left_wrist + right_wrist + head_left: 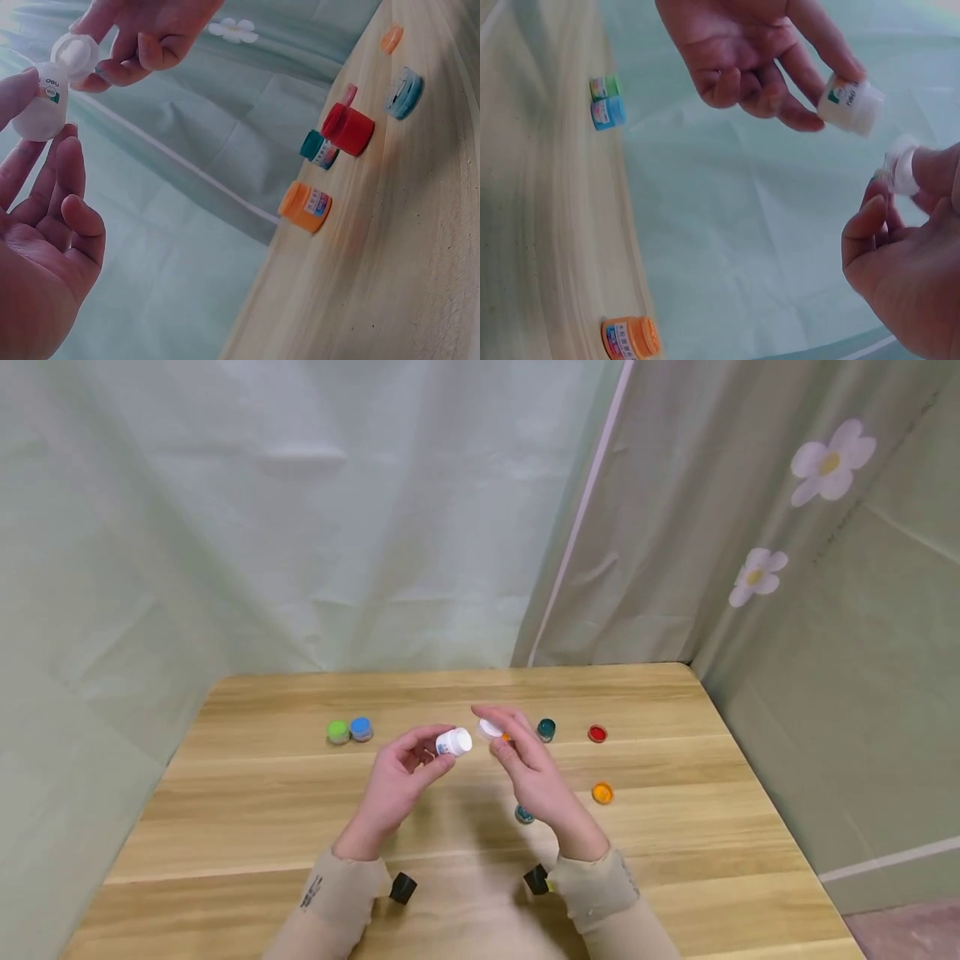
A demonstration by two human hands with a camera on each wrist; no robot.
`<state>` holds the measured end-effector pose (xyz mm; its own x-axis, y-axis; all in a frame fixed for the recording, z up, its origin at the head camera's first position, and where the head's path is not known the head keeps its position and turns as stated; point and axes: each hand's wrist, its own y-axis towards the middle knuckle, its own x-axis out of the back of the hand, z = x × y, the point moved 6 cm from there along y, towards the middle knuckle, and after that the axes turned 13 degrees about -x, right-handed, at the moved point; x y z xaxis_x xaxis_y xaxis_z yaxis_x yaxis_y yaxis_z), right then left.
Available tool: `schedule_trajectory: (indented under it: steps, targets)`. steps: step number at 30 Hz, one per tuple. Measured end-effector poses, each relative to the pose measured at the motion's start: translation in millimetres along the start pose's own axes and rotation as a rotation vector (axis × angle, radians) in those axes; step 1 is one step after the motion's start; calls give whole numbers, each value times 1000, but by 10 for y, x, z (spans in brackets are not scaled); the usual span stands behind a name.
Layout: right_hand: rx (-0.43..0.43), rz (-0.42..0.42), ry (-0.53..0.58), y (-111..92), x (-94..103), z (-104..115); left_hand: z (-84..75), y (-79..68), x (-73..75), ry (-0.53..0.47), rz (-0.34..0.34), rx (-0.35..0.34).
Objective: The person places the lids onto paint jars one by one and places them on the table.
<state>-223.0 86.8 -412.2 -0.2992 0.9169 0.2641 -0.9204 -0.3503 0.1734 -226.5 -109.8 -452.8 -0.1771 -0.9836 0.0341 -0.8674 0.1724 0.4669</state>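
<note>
My left hand (397, 781) pinches a small white paint jar (453, 742) between thumb and fingers, tilted with its mouth toward the right hand. The label on the jar's side shows in the left wrist view. Opposite it, my right hand (534, 768) holds a white lid (490, 728) with a clear rim, its inside turned toward the jar. In the right wrist view a small gap separates the lid (902, 165) from the jar (850, 105). Both are held above the wooden table.
Left on the table (262, 827) stand a green-topped jar (338, 732) and a blue-topped one (362, 729), side by side. Orange (306, 206), red (349, 129) and dark green (546, 729) jars stand beyond the right hand. Red (597, 733), orange (602, 792) and teal (524, 814) lids lie apart.
</note>
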Motion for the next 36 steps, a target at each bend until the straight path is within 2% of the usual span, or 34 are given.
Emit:
schedule_trajectory:
  steps: [6, 12, 23, 29, 36]
  targets:
    - [-11, -60, -6, 26, -10, 11, -2, 24, -27, -5, 10, 4]
    - [-26, -80, 2, 40, -18, 16, -10, 21, -29, -5, 4, 11]
    - [59, -30, -77, -7, -129, 81, -39, 16, -52, 2, 15, -36]
    - [68, -40, -96, -35, -137, 46, -26, -8, -63, 4, 21, -40]
    - [95, -89, -228, -46, -93, 75, -21, -14, -63, 12, 27, -40]
